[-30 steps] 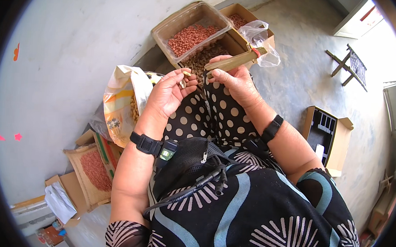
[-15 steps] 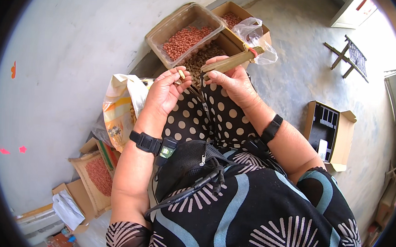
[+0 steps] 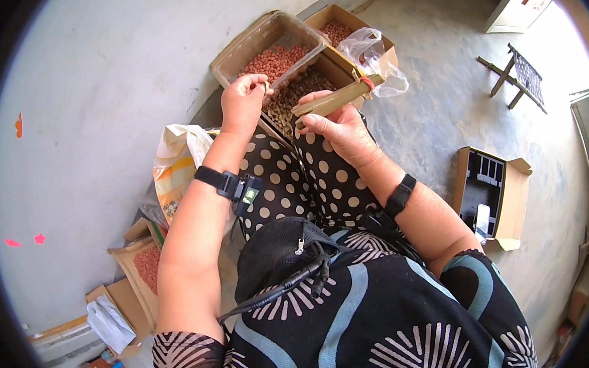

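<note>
My left hand [image 3: 242,106] is raised at the near edge of a clear plastic tub [image 3: 238,46], fingers pinched on a peanut shell [image 3: 267,87]. Reddish shelled peanuts [image 3: 277,62] lie in the tub. Below and beside it, a cardboard box holds a heap of pale peanut shells [image 3: 287,102]. My right hand [image 3: 344,132] grips a split bamboo clamp [image 3: 339,100], bound near its far end with a red band. The clamp points up and to the right over my knees. Its near end sits between my thumb and fingers.
A patterned plastic bag [image 3: 174,158] stands by my left leg. Another box [image 3: 389,52] behind the tub holds peanuts and a clear bag [image 3: 369,47]. To the right are an open carton [image 3: 513,202] with a phone [image 3: 482,220] and a folding stool [image 3: 523,75].
My left hand has moved forward and turned over toward the tub, carrying the peanut shell from above my lap. My right hand with the bamboo clamp has shifted only slightly.
</note>
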Action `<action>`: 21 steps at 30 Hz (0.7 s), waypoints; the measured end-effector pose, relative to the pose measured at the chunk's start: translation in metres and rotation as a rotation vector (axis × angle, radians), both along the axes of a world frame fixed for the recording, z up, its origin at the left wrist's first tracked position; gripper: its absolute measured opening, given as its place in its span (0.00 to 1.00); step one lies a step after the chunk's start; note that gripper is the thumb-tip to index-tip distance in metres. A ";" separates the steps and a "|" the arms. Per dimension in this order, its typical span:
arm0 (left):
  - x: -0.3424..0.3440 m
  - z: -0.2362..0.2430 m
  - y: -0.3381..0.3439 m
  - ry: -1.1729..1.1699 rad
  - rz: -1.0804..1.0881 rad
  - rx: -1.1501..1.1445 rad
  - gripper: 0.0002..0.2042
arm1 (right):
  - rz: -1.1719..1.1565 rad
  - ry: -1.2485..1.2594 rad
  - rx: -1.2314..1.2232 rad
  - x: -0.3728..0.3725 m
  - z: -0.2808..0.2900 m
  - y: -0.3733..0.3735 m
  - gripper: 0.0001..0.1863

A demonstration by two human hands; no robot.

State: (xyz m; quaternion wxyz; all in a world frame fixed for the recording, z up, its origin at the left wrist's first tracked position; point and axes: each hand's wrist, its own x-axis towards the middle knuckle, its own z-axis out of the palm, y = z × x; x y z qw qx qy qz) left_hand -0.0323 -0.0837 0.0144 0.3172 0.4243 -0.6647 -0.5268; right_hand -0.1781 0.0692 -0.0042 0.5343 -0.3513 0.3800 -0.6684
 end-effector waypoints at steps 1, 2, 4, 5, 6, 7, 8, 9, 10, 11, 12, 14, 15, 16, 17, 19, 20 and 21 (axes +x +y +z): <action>-0.004 0.000 -0.004 -0.095 -0.006 -0.142 0.08 | 0.000 0.001 0.009 0.000 0.000 0.000 0.21; -0.007 -0.001 -0.008 -0.121 -0.013 -0.216 0.08 | -0.002 0.002 0.008 0.000 -0.001 0.000 0.21; -0.010 -0.001 -0.015 -0.113 -0.014 -0.239 0.08 | -0.007 -0.076 -0.038 0.003 0.000 -0.001 0.21; -0.010 0.000 -0.018 -0.106 -0.013 -0.262 0.08 | -0.007 -0.076 -0.039 0.003 0.001 0.000 0.21; -0.009 0.000 -0.019 -0.118 -0.003 -0.262 0.08 | 0.001 -0.080 -0.025 0.002 0.003 0.000 0.21; -0.011 0.002 -0.019 -0.117 -0.006 -0.262 0.08 | 0.004 -0.083 -0.011 0.001 0.004 0.001 0.21; -0.012 0.004 -0.018 -0.061 -0.015 -0.208 0.08 | 0.002 -0.083 -0.011 0.000 0.003 0.001 0.21; -0.013 0.005 -0.017 -0.006 -0.024 -0.154 0.08 | 0.001 -0.086 -0.017 -0.001 0.001 0.001 0.21; -0.011 0.004 -0.017 -0.006 -0.024 -0.155 0.08 | 0.001 -0.089 -0.024 -0.001 0.000 0.000 0.22; -0.009 0.003 -0.016 0.007 -0.009 -0.043 0.08 | 0.001 -0.089 -0.025 -0.001 -0.001 0.000 0.22; -0.008 0.001 -0.015 0.019 0.006 0.069 0.08 | 0.000 -0.093 -0.026 -0.001 -0.002 0.000 0.21; -0.004 -0.005 -0.014 0.074 0.044 0.202 0.07 | 0.000 -0.097 -0.028 -0.001 -0.001 -0.001 0.21; -0.002 -0.009 -0.013 0.129 0.081 0.336 0.07 | -0.006 -0.098 -0.022 -0.001 0.000 0.000 0.21; 0.002 -0.014 -0.015 0.194 0.100 0.438 0.06 | -0.010 -0.098 -0.017 -0.001 0.000 0.000 0.21; 0.005 -0.020 -0.017 0.195 0.101 0.437 0.06 | -0.009 -0.097 -0.018 -0.001 0.000 0.000 0.21; 0.015 -0.032 -0.023 0.282 0.135 0.625 0.05 | -0.003 -0.085 -0.029 -0.002 -0.003 -0.001 0.21; 0.020 -0.034 -0.030 0.283 0.152 0.636 0.08 | 0.005 -0.083 -0.031 0.000 -0.001 -0.002 0.21; 0.026 -0.034 -0.040 0.289 0.158 0.632 0.08 | 0.001 -0.077 -0.034 0.003 0.000 -0.002 0.22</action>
